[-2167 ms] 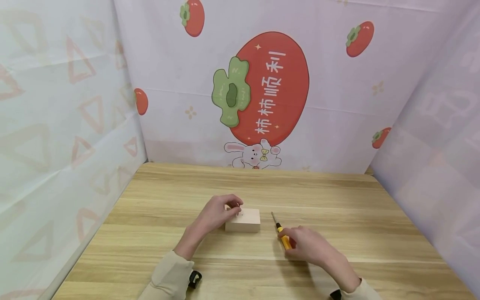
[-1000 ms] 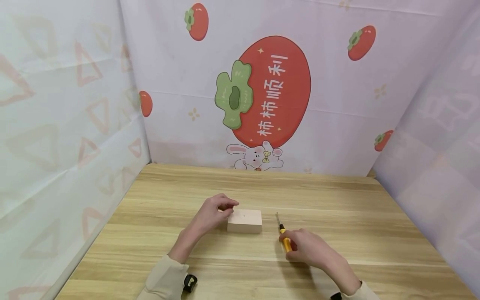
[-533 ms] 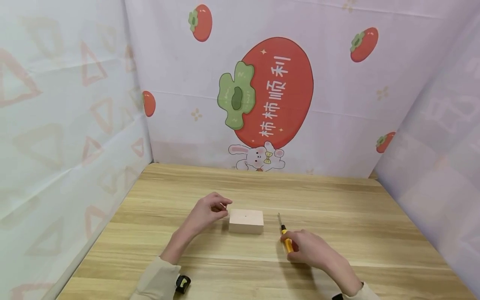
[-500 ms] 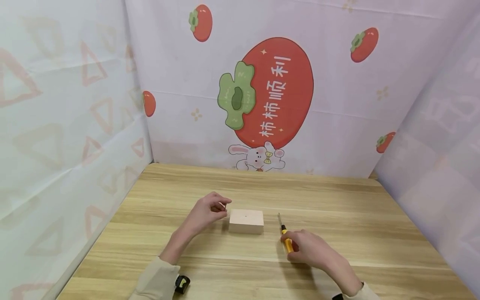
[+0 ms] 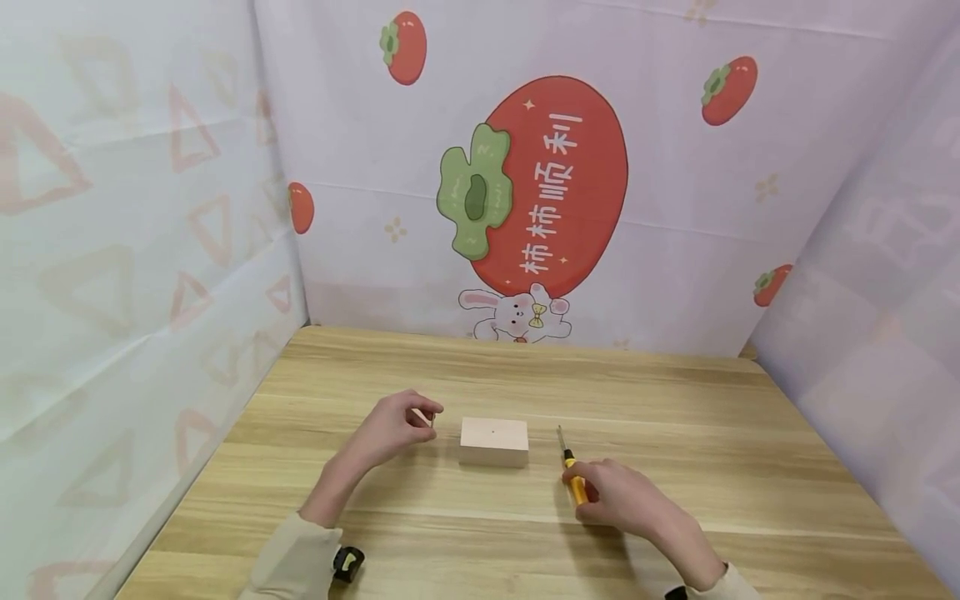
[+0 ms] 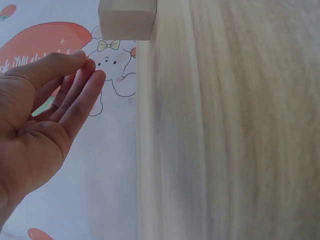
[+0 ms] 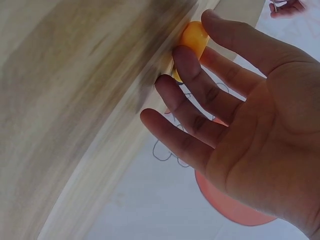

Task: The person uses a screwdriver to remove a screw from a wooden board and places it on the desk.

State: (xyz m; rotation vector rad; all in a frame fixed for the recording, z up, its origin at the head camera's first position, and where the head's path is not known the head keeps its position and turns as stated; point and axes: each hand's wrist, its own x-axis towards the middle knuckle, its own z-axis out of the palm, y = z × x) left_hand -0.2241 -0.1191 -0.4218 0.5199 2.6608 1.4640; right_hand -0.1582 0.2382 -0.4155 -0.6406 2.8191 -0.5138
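Note:
My left hand is raised over the table, left of a pale wooden block. Its thumb and index finger pinch a short, thin screw, held upright; the fingers hide it in the left wrist view. A small dark hole marks the top of the block, which lies flat. On the other side, my right hand grips a screwdriver by its yellow handle, low over the table. The slim metal shaft points away from me, to the right of the block. From the right wrist, the rounded handle end shows between thumb and fingers.
The wood-grain table reaches back to a printed cloth with red persimmons and a rabbit. Cloth walls also stand along the left and right sides.
My left hand has drawn back leftward from the block's top, with the screw between its fingers; the hole there is now uncovered. The right hand and screwdriver have hardly moved. The view has shifted slightly.

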